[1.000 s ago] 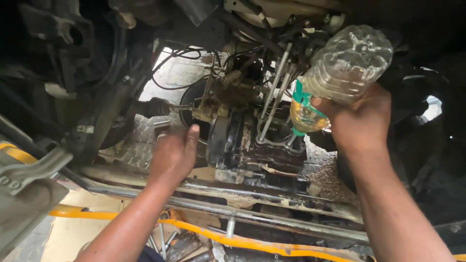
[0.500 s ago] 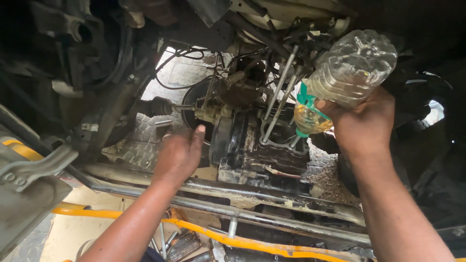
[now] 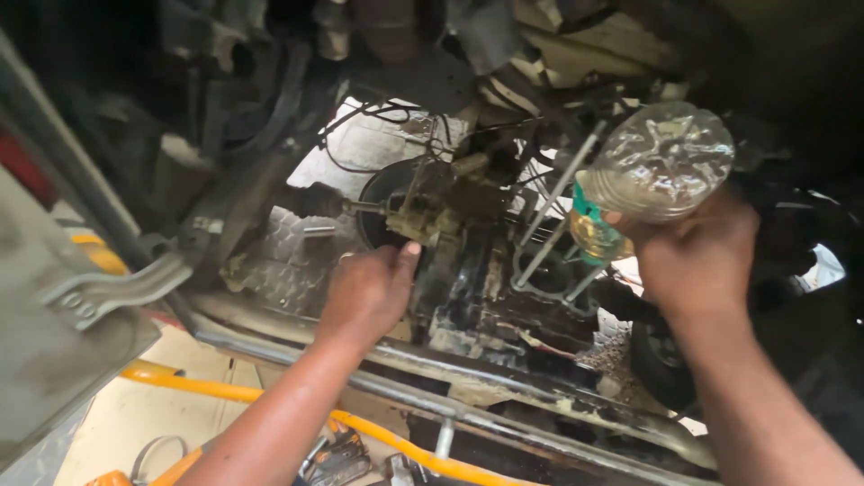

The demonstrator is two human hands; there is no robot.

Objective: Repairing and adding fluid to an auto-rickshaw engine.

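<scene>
A person is reaching with both bare hands into the greasy underside of a vehicle, seen from just above the forearms. The right hand (image 3: 697, 261), at the right of the frame, is closed firmly around a clear plastic bottle (image 3: 652, 166), gripping it near its neck end; the bottle is tipped so its dimpled base points toward the upper right and its neck slants down to the left. A little yellowish liquid sits in the lower part, beside a green band around the neck. The left hand (image 3: 369, 292), in the middle of the frame, is loosely curled with its fingertips against a grimy, tan-coloured metal fitting (image 3: 423, 223) that sticks out from a dark round housing; whether the fingers actually pinch anything cannot be told from here. Between the two hands, thin metal rods (image 3: 549, 220) run diagonally down from the bottle's neck into the oily machinery. Below the hands a dirty steel frame rail (image 3: 504, 382) crosses the picture from left to lower right, and beneath it a yellow bar (image 3: 225, 391) runs along the bottom. A patch of diamond-patterned metal plate (image 3: 288, 270) shows left of the left hand.
</scene>
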